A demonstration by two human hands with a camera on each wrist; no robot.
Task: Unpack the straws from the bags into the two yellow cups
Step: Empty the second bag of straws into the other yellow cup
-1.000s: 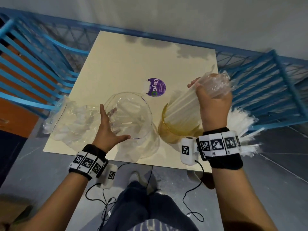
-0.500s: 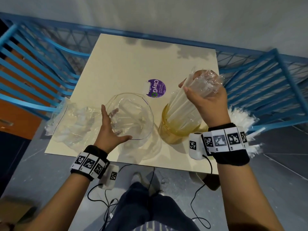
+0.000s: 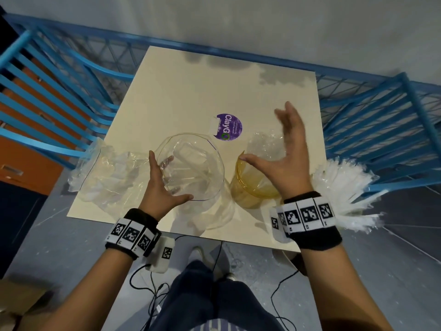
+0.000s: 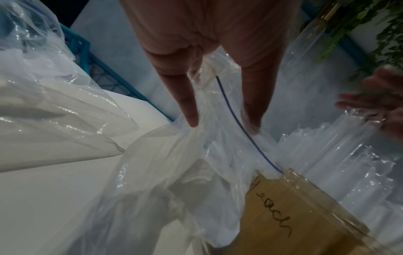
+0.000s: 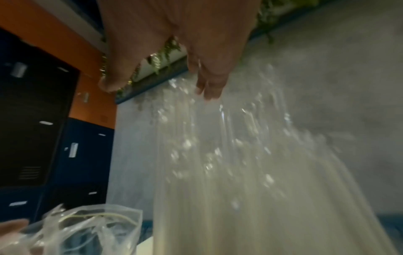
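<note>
Cream-coloured and square, the tabletop sits inside a blue metal railing with a grey floor below it.

Nearest the body, the left hand grips the rim of a clear plastic bag with a thin blue line round its mouth: the fingers are inside the opening and the thumb outside, holding it wide. Whether any straws remain in it I cannot tell.

Just to its right stands a translucent yellow plastic cup, upright, with a bundle of clear plastic straws standing in it, long axis leaning up and away from the body. The right hand hovers directly over the cup, fingers spread and released, holding nothing; it is the nearer hand to the straws.

I see only one yellow cup; the second may lie under the held bag, though that is a guess.

A crumpled empty clear bag lies left of the held one. A heap of white straws fans past the right edge. Farther back is a round purple sticker.
</note>
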